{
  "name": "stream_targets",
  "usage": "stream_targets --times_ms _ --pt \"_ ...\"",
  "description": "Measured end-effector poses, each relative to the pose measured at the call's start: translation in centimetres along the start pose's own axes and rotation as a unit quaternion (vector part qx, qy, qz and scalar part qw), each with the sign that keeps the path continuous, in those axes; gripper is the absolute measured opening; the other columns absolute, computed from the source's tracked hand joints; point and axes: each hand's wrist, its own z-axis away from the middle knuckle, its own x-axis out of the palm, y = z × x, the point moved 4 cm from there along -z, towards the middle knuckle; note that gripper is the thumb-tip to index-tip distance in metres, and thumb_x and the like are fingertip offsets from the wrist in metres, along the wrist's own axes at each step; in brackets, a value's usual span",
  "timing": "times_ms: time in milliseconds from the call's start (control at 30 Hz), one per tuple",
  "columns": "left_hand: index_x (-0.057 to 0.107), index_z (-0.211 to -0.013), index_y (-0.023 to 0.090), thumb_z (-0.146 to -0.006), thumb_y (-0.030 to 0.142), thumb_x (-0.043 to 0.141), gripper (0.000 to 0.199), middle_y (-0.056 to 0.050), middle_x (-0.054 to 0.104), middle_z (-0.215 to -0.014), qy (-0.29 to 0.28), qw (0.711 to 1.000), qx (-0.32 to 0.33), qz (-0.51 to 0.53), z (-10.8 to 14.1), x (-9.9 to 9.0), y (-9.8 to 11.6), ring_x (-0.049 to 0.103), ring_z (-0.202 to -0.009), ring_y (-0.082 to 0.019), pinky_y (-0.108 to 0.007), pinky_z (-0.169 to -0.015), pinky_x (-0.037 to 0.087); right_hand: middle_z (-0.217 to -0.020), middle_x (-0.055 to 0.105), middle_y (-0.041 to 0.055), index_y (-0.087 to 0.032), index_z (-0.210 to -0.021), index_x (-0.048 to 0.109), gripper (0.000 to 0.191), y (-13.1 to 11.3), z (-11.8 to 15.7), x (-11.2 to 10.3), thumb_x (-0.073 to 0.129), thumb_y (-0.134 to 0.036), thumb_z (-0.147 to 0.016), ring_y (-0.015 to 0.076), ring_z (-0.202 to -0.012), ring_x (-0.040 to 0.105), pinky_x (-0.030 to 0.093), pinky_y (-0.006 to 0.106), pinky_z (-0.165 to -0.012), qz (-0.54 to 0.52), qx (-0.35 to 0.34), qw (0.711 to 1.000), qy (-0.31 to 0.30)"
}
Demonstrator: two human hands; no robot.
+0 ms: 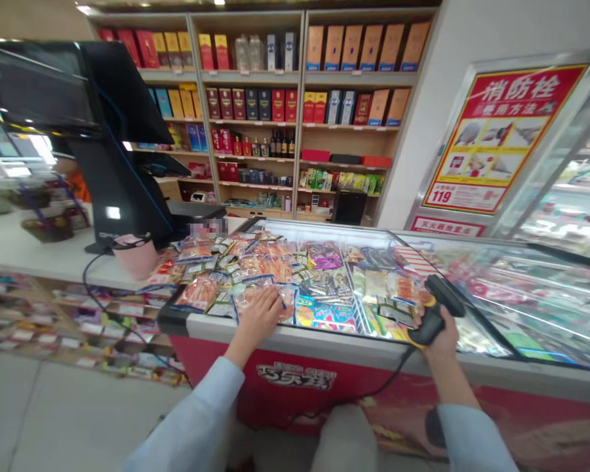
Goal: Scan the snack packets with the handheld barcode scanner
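My right hand [445,334] is wrapped round the handle of a black and yellow barcode scanner [435,308], held over the front edge of the chest freezer [206,326]. Its cable hangs down in front of the freezer. My left hand [263,308] lies on a clear-and-blue plastic snack packet [288,295], fingers stretched out over it. Around that hand spread several more packets of orange-pink food [199,292], piled on the freezer's left part. Through the glass, purple ice cream packs [323,255] and other wrapped goods show inside.
At left, a black checkout terminal [122,157] stands on a white counter [39,255], with a pink container [135,257] beside it. Shelves of boxed bottles [250,105] fill the back wall. A red fire-hydrant sign [506,137] hangs at right.
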Motion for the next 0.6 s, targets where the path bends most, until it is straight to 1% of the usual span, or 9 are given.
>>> stream_targets --times_ms 133,233,333,400,467,500,533,567,600 --pt "0.056 -0.128 0.013 -0.089 0.010 0.039 0.043 -0.016 0.046 -0.146 0.008 0.996 -0.024 -0.087 0.4 -0.9 2.3 0.037 -0.140 -0.025 -0.045 -0.113 0.034 -0.059 0.056 -0.0033 -0.019 -0.080 0.060 0.040 0.0 0.1 0.1 0.073 -0.050 -0.059 0.0098 -0.041 0.049 0.042 0.021 -0.035 -0.007 0.004 1.000 -0.007" --pt "0.051 -0.133 0.012 -0.088 0.009 0.041 0.047 -0.014 0.045 -0.147 0.034 0.994 -0.006 -0.107 1.6 -1.7 4.2 0.034 -0.141 -0.025 -0.042 -0.113 0.034 -0.058 0.057 -0.0040 -0.020 -0.083 0.059 0.041 0.0 0.1 0.1 0.072 -0.050 -0.060 0.0097 -0.041 0.050 0.042 0.021 -0.036 -0.013 -0.001 1.000 -0.008" --pt "0.055 -0.128 0.014 -0.087 0.007 0.041 0.044 -0.013 0.057 -0.136 0.057 0.992 0.023 -0.110 4.0 -2.5 5.1 0.045 -0.133 -0.023 -0.039 -0.110 0.037 -0.058 0.057 -0.0040 -0.019 -0.083 0.058 0.040 0.0 0.1 0.1 0.071 -0.051 -0.062 0.0098 -0.041 0.050 0.042 0.021 -0.036 -0.014 -0.008 1.000 -0.015" --pt "0.061 -0.118 0.016 -0.088 0.008 0.042 0.037 -0.012 0.066 -0.120 0.056 0.993 0.018 -0.098 6.1 -2.8 5.7 0.057 -0.118 -0.022 -0.038 -0.103 0.041 -0.058 0.057 -0.0036 -0.019 -0.081 0.058 0.040 0.0 0.1 0.0 0.071 -0.051 -0.061 0.0098 -0.040 0.050 0.042 0.021 -0.036 -0.015 -0.008 1.000 -0.011" --pt "0.064 -0.109 0.018 -0.089 0.013 0.042 0.030 -0.010 0.069 -0.107 0.006 0.998 -0.022 -0.060 8.3 -2.3 6.8 0.063 -0.102 -0.021 -0.038 -0.096 0.045 -0.057 0.057 -0.0035 -0.019 -0.079 0.058 0.039 0.0 0.1 0.0 0.071 -0.052 -0.062 0.0097 -0.040 0.050 0.042 0.021 -0.035 -0.018 -0.005 1.000 -0.004" --pt "0.064 -0.107 0.019 -0.090 0.015 0.042 0.029 -0.010 0.069 -0.104 -0.045 0.997 -0.052 -0.028 9.3 -1.6 7.7 0.063 -0.099 -0.021 -0.038 -0.094 0.046 -0.057 0.056 -0.0035 -0.019 -0.079 0.058 0.039 0.0 0.1 0.0 0.070 -0.052 -0.063 0.0097 -0.040 0.050 0.042 0.021 -0.035 -0.020 -0.005 1.000 -0.002" --pt "0.064 -0.107 0.020 -0.090 0.017 0.041 0.029 -0.010 0.069 -0.105 -0.115 0.990 -0.080 0.014 10.3 -0.6 8.9 0.063 -0.099 -0.022 -0.039 -0.093 0.047 -0.057 0.056 -0.0036 -0.019 -0.079 0.058 0.038 0.0 0.1 0.1 0.069 -0.052 -0.064 0.0098 -0.040 0.049 0.042 0.021 -0.035 -0.021 -0.005 1.000 -0.001" --pt "0.064 -0.108 0.020 -0.090 0.019 0.040 0.029 -0.010 0.068 -0.107 -0.192 0.973 -0.113 0.058 11.3 0.8 10.2 0.062 -0.102 -0.024 -0.041 -0.095 0.046 -0.056 0.055 -0.0037 -0.019 -0.079 0.058 0.038 0.0 0.1 0.1 0.069 -0.052 -0.065 0.0098 -0.040 0.049 0.042 0.021 -0.034 -0.022 -0.005 1.000 -0.002" --pt "0.063 -0.109 0.020 -0.089 0.021 0.042 0.029 -0.010 0.068 -0.108 -0.267 0.947 -0.142 0.109 12.1 2.3 11.7 0.062 -0.103 -0.024 -0.041 -0.095 0.047 -0.056 0.055 -0.0037 -0.019 -0.079 0.058 0.037 0.0 0.0 0.2 0.068 -0.052 -0.066 0.0097 -0.040 0.049 0.041 0.020 -0.034 -0.023 -0.005 1.000 -0.002"
